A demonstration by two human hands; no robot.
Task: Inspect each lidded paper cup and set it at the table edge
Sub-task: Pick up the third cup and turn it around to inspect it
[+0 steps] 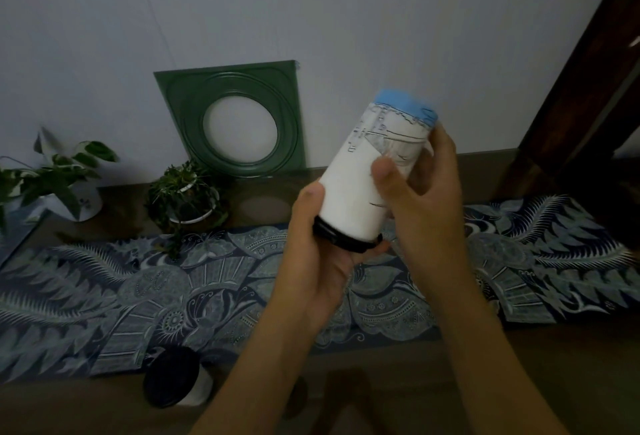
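A white paper cup [360,171] with a black lid and a blue band at its base is held in the air above the table, tipped so the lid points down toward me. My left hand [322,247] cups the lid end from below. My right hand [419,189] grips the cup's side near the blue base, thumb across the front. A second white cup with a black lid [175,381] stands at the near table edge, lower left, apart from both hands.
A blue patterned cloth [138,299] runs across the table. Two potted plants [188,192] [55,178] and a green square frame [239,119] stand against the back wall. A dark wooden post [581,88] rises at the right.
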